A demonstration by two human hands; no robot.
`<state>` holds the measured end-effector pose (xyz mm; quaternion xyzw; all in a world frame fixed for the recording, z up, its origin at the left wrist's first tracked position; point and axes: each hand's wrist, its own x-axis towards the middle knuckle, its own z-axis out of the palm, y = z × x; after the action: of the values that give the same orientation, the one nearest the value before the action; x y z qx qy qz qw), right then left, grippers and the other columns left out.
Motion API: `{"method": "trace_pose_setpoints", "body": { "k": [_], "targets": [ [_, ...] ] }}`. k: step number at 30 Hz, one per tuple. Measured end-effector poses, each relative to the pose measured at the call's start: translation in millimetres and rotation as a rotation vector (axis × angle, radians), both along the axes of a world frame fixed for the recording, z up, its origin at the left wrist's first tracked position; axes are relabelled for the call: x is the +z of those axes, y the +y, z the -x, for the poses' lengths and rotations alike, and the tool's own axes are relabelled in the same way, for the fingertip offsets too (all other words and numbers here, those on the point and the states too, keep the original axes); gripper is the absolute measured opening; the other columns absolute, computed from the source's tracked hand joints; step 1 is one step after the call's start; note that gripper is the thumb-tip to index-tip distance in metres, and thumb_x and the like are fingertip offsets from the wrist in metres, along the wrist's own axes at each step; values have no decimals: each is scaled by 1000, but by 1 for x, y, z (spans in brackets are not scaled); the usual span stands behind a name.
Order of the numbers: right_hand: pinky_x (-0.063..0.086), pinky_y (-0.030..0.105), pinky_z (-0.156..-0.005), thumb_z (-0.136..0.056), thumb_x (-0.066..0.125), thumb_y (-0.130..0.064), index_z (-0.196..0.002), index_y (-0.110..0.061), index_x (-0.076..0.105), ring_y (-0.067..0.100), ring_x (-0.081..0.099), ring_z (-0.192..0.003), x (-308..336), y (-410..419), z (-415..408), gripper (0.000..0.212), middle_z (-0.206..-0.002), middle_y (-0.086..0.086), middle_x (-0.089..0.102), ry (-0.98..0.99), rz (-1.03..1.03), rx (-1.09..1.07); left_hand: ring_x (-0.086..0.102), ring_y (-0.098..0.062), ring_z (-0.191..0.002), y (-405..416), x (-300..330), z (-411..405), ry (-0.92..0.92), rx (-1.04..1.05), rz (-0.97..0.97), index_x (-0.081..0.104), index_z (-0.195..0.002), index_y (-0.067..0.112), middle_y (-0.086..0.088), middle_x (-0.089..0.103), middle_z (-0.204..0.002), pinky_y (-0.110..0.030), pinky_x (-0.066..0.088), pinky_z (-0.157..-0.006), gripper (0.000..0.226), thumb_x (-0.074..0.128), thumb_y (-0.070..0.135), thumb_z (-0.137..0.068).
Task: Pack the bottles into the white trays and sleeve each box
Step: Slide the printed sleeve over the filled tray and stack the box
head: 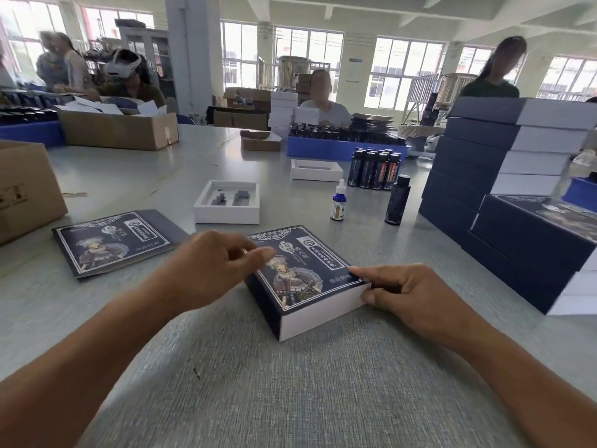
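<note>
A sleeved box (303,279) lies in front of me, its dark blue printed sleeve around a white tray whose end shows at the near side. My right hand (400,292) grips the box's right near corner, thumb on the white end. My left hand (210,266) hovers over the box's left edge, fingers loosely curled and blurred, holding nothing. An empty white tray (206,210) sits beyond, with a second tray (315,176) farther back. A flat sleeve (113,242) lies to the left. A small dropper bottle (338,202) and a dark bottle (398,200) stand at right.
A cluster of dark bottles (374,169) stands behind the two single ones. Stacked sleeved boxes (504,176) rise at the right. A cardboard box (26,189) sits at the left edge, another (119,130) farther back. A blue crate of bottles (339,148) and several people are across the table.
</note>
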<state>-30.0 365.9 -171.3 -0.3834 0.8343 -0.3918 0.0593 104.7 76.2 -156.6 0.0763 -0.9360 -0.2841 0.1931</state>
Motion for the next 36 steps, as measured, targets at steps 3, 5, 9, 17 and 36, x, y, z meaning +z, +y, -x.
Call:
{"method": "trace_pose_setpoints", "body": {
  "k": [3,5,9,17,36],
  "targets": [
    [44,1,-76,-95,63,-17,-123,-47,63,-15,60,-97,-2,-2,-2,41,-113,-27,67,79,-18,-13,58,-16,-116,-12,-12,9,62,204,48,61,-131,28,2,59,-131,-33,46,-94,61,50,67,-86],
    [41,-3,-74,-95,63,-19,-126,-47,60,-21,56,-97,-2,-4,-2,42,-115,-29,64,127,-45,-13,44,-22,-136,-16,-18,14,7,212,1,49,-144,24,-1,47,-150,-39,35,-109,61,53,57,-93],
    [45,4,-84,-83,71,-51,-134,-55,48,-26,50,-105,3,0,-2,56,-112,-46,53,68,-133,47,49,-15,-127,-17,-22,20,-32,146,-115,47,-146,21,-1,53,-145,-29,35,-102,57,55,48,-96],
    [55,21,-78,-77,42,-77,-134,-33,58,-7,60,-91,3,-11,-12,74,-107,-28,63,43,-124,-47,51,-10,-105,-13,-19,20,19,227,-266,59,-135,15,2,63,-122,-26,35,-89,55,67,43,-90],
    [51,16,-71,-80,60,-67,-111,-37,69,-6,66,-86,10,-8,-18,45,-97,-21,72,-106,-14,-141,75,-32,-86,-5,-12,22,214,90,-1106,63,-112,18,-10,77,-91,-40,62,-68,24,69,21,-89]
  ]
}}
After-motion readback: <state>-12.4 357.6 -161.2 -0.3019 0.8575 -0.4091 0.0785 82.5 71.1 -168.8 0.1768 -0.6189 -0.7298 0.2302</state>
